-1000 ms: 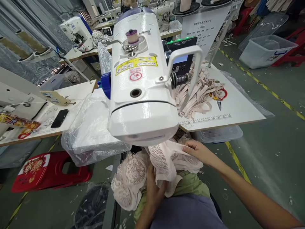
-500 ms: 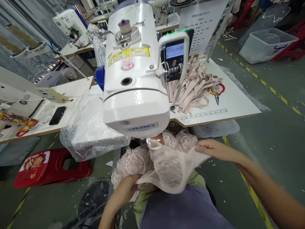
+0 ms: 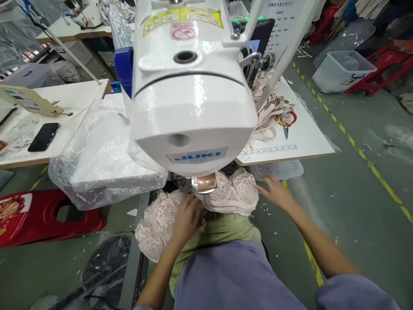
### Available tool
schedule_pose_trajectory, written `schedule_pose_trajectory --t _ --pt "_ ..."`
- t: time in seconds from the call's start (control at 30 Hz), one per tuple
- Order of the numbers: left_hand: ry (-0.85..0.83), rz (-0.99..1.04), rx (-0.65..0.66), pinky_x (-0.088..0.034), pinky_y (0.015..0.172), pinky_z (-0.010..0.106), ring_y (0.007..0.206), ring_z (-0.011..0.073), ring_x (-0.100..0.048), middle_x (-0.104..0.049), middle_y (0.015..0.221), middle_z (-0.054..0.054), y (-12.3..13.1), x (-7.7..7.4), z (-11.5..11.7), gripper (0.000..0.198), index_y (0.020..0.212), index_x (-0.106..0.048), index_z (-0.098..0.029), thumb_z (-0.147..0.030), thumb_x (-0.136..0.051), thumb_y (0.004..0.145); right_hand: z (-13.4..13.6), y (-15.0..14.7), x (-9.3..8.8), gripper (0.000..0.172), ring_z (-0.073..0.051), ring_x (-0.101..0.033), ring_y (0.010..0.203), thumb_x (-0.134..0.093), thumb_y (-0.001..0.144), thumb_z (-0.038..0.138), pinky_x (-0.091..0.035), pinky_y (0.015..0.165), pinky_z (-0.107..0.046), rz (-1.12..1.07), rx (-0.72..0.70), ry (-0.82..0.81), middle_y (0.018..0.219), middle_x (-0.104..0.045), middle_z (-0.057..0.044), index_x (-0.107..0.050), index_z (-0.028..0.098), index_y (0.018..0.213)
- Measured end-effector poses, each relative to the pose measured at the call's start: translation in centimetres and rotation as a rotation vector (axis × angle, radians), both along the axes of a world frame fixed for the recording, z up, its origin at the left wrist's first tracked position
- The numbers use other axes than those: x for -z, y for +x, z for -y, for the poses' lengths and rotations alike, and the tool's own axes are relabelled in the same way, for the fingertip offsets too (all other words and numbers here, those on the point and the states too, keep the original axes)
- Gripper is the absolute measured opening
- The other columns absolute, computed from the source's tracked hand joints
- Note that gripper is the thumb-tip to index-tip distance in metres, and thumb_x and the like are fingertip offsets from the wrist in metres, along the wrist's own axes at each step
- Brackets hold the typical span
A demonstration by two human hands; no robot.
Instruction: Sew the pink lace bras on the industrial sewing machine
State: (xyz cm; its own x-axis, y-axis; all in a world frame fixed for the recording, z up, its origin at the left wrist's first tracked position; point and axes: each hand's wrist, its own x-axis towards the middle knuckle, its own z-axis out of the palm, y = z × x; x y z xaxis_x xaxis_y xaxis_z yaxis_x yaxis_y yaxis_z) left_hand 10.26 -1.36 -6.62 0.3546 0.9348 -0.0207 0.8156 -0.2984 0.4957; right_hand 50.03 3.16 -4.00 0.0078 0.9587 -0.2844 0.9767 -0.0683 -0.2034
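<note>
A beige lace bra [image 3: 247,191] lies below the head of a white sewing machine [image 3: 193,116], its cups facing up. Close under the machine's metal arm end [image 3: 206,183], my left hand [image 3: 189,215] is closed on the bra's near left part, fingertips partly hidden. My right hand [image 3: 274,193] is open at the bra's right edge, its fingers apart and their tips close to the lace. To the left of my left hand, more beige lace bras [image 3: 158,224] hang in a bunch. Green cloth [image 3: 222,230] covers my lap below the bra.
On the right tabletop [image 3: 309,133] lie beige straps [image 3: 266,114], red-handled scissors [image 3: 287,124] and a ruler [image 3: 274,149]. Plastic sheeting [image 3: 97,150] covers the left table edge, near a phone [image 3: 44,137]. A red stool [image 3: 80,215] stands lower left; a clear bin [image 3: 343,71] is far right.
The bra stretched between my hands has dropped against the machine, cups now flat. My left hand moved up toward the metal arm end; my right hand let go and opened. The view has come closer.
</note>
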Motion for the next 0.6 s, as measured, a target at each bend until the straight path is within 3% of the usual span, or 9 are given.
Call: schedule_pose_trajectory --t 0.1,0.17,0.23,0.33,0.43,0.53,0.6 --pt "-0.011 -0.089 -0.281 -0.047 0.102 0.045 0.125 0.0310 -0.054 -0.058 0.132 0.021 -6.4 -1.8 2.5 0.048 0.137 -0.048 -0.011 -0.032 -0.036 0.097 -1.3 -6.8 1.1 0.062 -0.034 -0.047 0.132 -0.047 0.096 0.054 -0.040 0.106 -0.047 -0.223 -0.157 0.167 0.144 -0.051 -0.019 -0.044 0.017 0.145" --pt "-0.079 -0.255 -0.640 -0.050 0.092 0.042 0.114 0.0328 -0.060 -0.063 0.120 0.022 -10.1 -3.6 4.1 0.052 0.128 -0.053 -0.008 -0.045 -0.036 0.096 -1.6 -10.7 1.0 0.067 -0.035 -0.045 0.135 -0.048 0.095 0.056 -0.038 0.109 -0.048 -0.340 -0.221 0.158 0.146 -0.049 -0.020 -0.041 0.015 0.147" --pt "-0.269 -0.429 -0.834 -0.050 0.081 0.042 0.104 0.0368 -0.064 -0.067 0.107 0.024 -12.1 -5.1 5.6 0.058 0.114 -0.060 -0.006 -0.055 -0.037 0.092 -1.4 -13.0 0.7 0.065 -0.037 -0.049 0.131 -0.047 0.095 0.056 -0.039 0.109 -0.048 -0.379 -0.223 0.098 0.141 -0.054 -0.022 -0.045 0.013 0.143" --pt "-0.567 -0.501 -0.834 -0.047 0.068 0.037 0.087 0.0354 -0.068 -0.071 0.089 0.020 -12.4 -5.7 7.5 0.048 0.089 -0.064 -0.014 -0.052 -0.035 0.093 -0.6 -12.9 0.1 0.059 -0.040 -0.055 0.123 -0.048 0.094 0.055 -0.042 0.105 -0.051 -0.377 -0.191 0.050 0.131 -0.061 -0.023 -0.054 0.012 0.134" --pt "-0.601 -0.479 -0.789 -0.040 0.059 0.032 0.076 0.0315 -0.067 -0.071 0.078 0.015 -11.0 -6.4 8.6 0.043 0.079 -0.059 -0.021 -0.045 -0.028 0.095 0.0 -11.6 -0.8 0.064 -0.039 -0.052 0.128 -0.048 0.094 0.058 -0.044 0.103 -0.052 -0.392 -0.125 0.054 0.137 -0.056 -0.023 -0.048 0.012 0.139" --pt "-0.540 -0.465 -0.793 -0.031 0.052 0.030 0.058 0.0276 -0.059 -0.062 0.060 0.010 -8.6 -9.2 9.0 0.046 0.065 -0.050 -0.025 -0.053 -0.025 0.092 1.2 -13.0 -2.5 0.078 -0.038 -0.040 0.139 -0.055 0.087 0.066 -0.039 0.109 -0.053 -0.513 -0.139 0.098 0.150 -0.043 -0.020 -0.042 0.017 0.147" --pt "-0.475 -0.335 -0.771 -0.026 0.050 0.029 0.048 0.0223 -0.049 -0.050 0.048 0.005 -6.5 -12.0 8.9 0.048 0.055 -0.040 -0.025 -0.058 -0.027 0.088 2.4 -16.0 -4.1 0.080 -0.036 -0.043 0.136 -0.063 0.079 0.070 -0.039 0.107 -0.049 -0.646 -0.361 0.048 0.147 -0.048 -0.016 -0.050 0.022 0.142"
